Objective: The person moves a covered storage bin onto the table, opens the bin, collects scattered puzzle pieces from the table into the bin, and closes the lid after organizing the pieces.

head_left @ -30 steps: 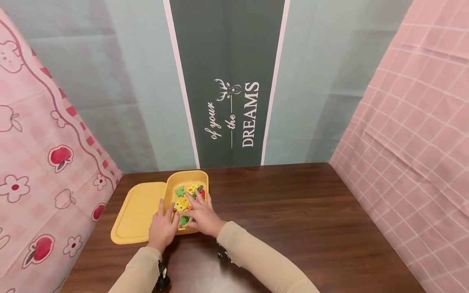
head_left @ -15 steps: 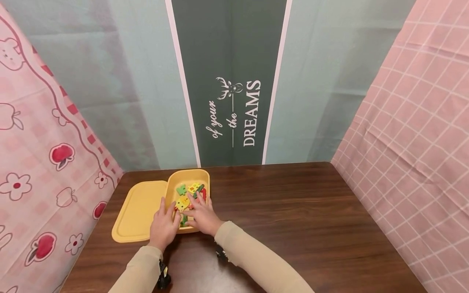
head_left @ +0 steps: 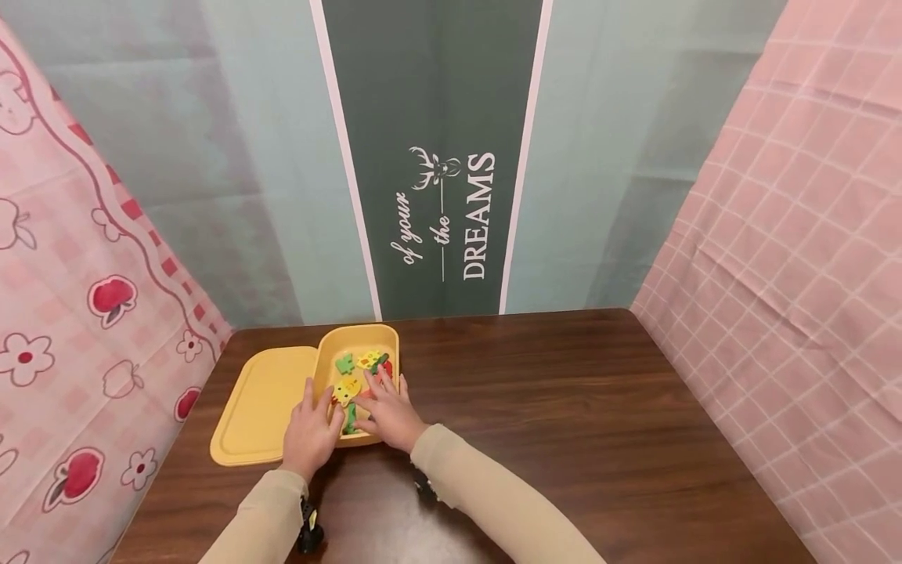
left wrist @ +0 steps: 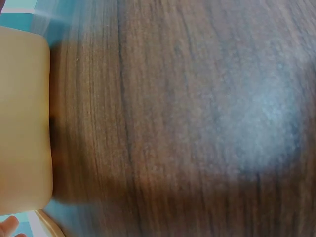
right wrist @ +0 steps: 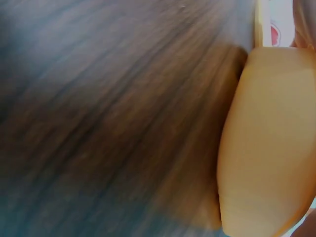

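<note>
A yellow open box holds several small coloured puzzle pieces, and both hands are at it. My left hand lies over the box's left side, fingers extended toward a yellow piece with dark dots. Over the right side my right hand spreads its fingers among the pieces, partly covering a red piece. A green piece lies between the two hands. Farther back are a light green piece and a yellow spotted piece. The wrist views mostly show the box's outer wall.
A yellow lid lies flat to the left of the box, against its side. The dark wooden table extends to the right. Fabric curtains stand behind and on both sides.
The front green piece has turned and now lies lengthwise between the hands. The dark green piece by the right fingers has shifted slightly. Both hands stay at the box.
</note>
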The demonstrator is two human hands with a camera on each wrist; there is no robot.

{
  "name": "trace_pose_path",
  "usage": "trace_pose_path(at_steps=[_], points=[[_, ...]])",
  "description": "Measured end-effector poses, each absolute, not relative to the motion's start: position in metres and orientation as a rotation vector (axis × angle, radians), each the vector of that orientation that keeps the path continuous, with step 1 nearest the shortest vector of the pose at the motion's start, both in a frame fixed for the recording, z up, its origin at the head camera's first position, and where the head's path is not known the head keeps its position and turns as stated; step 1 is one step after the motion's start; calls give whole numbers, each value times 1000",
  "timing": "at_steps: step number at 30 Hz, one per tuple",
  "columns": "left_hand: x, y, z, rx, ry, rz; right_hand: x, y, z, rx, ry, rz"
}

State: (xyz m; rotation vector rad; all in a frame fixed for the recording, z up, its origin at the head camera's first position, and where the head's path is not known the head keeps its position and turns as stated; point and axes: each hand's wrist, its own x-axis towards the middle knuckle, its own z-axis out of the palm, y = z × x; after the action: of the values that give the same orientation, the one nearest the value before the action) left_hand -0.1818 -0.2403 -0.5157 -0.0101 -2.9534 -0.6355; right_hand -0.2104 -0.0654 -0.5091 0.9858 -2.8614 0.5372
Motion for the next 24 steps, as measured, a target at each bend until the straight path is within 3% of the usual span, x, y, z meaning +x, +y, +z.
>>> trace_pose_path(at_steps=[10,24], points=[[-179,-246,-511,-117,-2993,-561,-197,-52,-509,886,-2858,561],[-174,-270,-504,-248,-2976,-389,-172,-74,-493,960,-2857,461]])
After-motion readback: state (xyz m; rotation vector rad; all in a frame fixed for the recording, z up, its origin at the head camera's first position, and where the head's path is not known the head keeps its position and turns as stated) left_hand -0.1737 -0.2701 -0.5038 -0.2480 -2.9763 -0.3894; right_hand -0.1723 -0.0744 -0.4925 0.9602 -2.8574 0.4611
